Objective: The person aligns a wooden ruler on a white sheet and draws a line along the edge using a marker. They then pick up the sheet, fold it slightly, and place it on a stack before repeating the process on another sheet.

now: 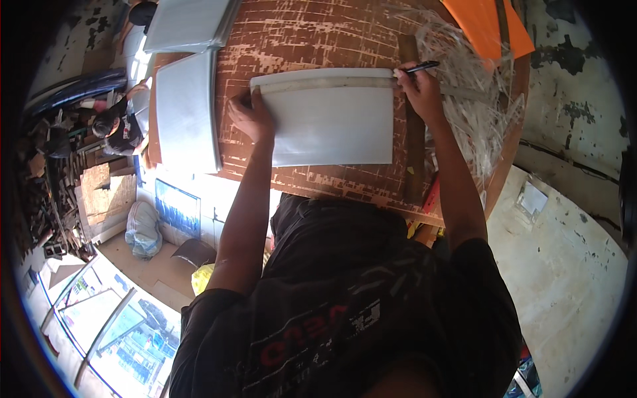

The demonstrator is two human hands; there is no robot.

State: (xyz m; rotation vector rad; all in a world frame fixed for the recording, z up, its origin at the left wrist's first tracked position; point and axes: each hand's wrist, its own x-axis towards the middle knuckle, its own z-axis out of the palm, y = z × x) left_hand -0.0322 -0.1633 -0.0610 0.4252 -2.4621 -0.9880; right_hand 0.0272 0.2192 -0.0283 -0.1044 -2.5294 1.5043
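Note:
A pale grey-white sheet lies flat on the worn brown tabletop in front of me. Along its far edge runs a long, flat straightedge. My left hand is closed at the straightedge's left end, its thumb over the strip and its fingers curled by the sheet's left edge. At the sheet's far right corner, my right hand grips a slim black pen, with its thumb and fingertips close to the straightedge. What lies under the right palm is hidden.
Stacked pale sheets line the table's left side. Clear plastic scraps heap at the right, near an orange sheet. A dark strip lies right of my sheet. Another person stands beyond the table's left side.

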